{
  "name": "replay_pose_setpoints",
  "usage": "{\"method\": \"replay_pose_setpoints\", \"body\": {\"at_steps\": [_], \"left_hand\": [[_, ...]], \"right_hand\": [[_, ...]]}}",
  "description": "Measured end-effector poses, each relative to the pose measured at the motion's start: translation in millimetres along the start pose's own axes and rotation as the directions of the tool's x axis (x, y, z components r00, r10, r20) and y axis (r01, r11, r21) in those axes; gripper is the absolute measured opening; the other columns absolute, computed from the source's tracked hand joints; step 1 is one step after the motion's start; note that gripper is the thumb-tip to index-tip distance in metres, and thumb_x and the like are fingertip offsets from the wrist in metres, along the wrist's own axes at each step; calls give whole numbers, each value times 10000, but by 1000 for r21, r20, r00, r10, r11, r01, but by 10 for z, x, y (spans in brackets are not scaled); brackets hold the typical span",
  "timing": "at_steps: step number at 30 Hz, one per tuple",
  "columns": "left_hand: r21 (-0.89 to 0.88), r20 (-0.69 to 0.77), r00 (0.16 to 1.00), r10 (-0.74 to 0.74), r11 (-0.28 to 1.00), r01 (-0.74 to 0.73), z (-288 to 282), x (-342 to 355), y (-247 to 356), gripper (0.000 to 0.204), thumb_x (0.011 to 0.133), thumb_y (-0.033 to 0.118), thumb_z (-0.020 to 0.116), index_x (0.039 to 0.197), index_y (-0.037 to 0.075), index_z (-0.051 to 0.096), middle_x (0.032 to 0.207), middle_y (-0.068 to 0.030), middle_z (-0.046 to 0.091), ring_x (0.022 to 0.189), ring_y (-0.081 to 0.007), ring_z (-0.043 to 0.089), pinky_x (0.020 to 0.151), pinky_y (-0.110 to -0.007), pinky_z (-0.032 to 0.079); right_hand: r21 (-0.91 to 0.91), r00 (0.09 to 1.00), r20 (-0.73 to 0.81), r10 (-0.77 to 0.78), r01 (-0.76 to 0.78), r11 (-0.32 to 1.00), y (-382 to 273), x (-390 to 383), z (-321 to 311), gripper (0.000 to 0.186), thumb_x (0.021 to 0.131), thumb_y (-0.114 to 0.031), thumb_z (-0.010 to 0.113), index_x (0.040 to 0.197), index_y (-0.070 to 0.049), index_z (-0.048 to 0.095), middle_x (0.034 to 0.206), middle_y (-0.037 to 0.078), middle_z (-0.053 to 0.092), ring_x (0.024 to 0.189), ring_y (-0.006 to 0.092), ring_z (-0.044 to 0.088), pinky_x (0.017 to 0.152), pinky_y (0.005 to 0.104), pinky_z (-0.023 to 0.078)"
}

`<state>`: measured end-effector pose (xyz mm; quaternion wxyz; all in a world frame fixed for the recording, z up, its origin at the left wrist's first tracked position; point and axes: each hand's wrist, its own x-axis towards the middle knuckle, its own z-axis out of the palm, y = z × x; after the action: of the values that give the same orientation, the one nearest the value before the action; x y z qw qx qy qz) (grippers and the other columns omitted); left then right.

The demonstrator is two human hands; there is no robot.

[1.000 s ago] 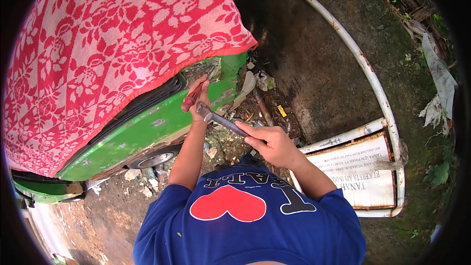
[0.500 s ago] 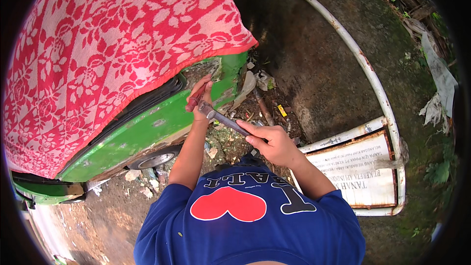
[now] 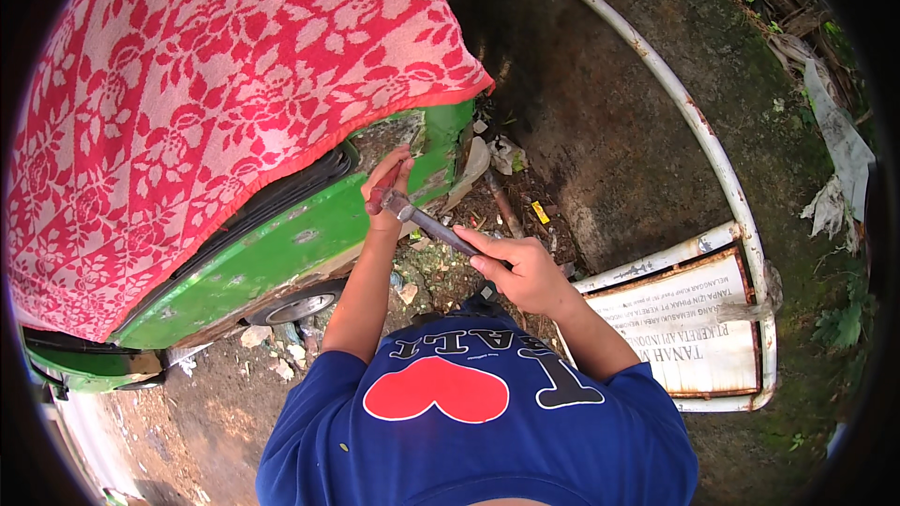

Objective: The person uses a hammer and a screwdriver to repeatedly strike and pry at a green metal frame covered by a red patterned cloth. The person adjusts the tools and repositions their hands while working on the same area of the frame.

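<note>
Head view: right grip [image 3: 527, 274] is wrapping the hammer [image 3: 439, 230] shaft; left grip [image 3: 397, 175] is clasping a red tool [image 3: 377, 198] in front of the green car [image 3: 305, 236], near the scraped patch [image 3: 377, 139]. Hammer head is sitting right at the tool's near end; from where I'm standing I'm not able to tell if they're touching. The far tip is hiding behind the hand, so contact with the panel is staying unknown to me.

Doing it well, my guess: be swinging short and square, keeping the hammer in line with the tool, bracing it firmly, and keeping fingers back from the struck end. Glancing hits would be landing on knuckles.

Around: patterned red cloth [image 3: 234, 66] is draping over the car, its hem hanging close above the left hand, so possibly snagging. Rubble [image 3: 281, 349] is littering the ground by the wheel [image 3: 302, 305], making footing iffy. White signboard [image 3: 689, 319] and curved pipe [image 3: 689, 111] are crowding the right side, limiting elbow room.
</note>
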<state>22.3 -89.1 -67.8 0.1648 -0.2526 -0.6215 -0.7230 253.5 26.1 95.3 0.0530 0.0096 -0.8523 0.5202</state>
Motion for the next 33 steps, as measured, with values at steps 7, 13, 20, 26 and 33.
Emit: {"method": "replay_pose_setpoints", "body": {"at_steps": [7, 13, 20, 26, 33], "left_hand": [[22, 45, 997, 66, 997, -67, -4, 21, 25, 165, 935, 79, 725, 1064, -25, 725, 1126, -147, 739, 1046, -199, 693, 942, -316, 542], [31, 23, 999, -37, 999, 36, 5, 46, 14, 157, 912, 85, 754, 1035, -11, 729, 1109, -146, 744, 1000, -206, 711, 916, -319, 547], [-111, -7, 986, -165, 980, 164, 0, 59, -76, 221, 934, 180, 749, 1070, 9, 716, 1152, -111, 733, 1050, -180, 677, 959, -323, 516], [-141, -18, 972, -232, 963, 228, -34, 181, 27, 185, 910, 140, 771, 1039, 10, 743, 1124, -99, 747, 998, -175, 697, 916, -301, 543], [-10, 102, 994, -29, 999, 31, -104, 168, -34, 218, 932, 156, 746, 1078, -2, 709, 1139, -130, 735, 1037, -199, 683, 946, -322, 532]], "right_hand": [[-21, 999, 24, 37, -37, 999, -33, 15, -5, 432, 947, -117, 650, 1378, -117, 615, 959, 202, 721, 711, 285, 689, 694, 342, 522], [-17, 999, 16, 52, -51, 999, -42, 19, 11, 436, 947, -120, 651, 1381, -121, 612, 986, 195, 726, 733, 285, 699, 703, 346, 525], [-2, 998, 35, 60, -60, 998, -72, 62, 34, 431, 946, -113, 651, 1375, -109, 614, 1041, 202, 723, 792, 294, 721, 727, 343, 532], [8, 999, 31, 34, -34, 999, -73, 92, 37, 432, 945, -107, 650, 1376, -100, 612, 1040, 202, 723, 749, 276, 705, 717, 334, 526], [-8, 994, 56, 93, -93, 996, -91, 86, 21, 436, 950, -111, 644, 1384, -107, 608, 1022, 201, 722, 702, 262, 672, 703, 333, 518]]}}
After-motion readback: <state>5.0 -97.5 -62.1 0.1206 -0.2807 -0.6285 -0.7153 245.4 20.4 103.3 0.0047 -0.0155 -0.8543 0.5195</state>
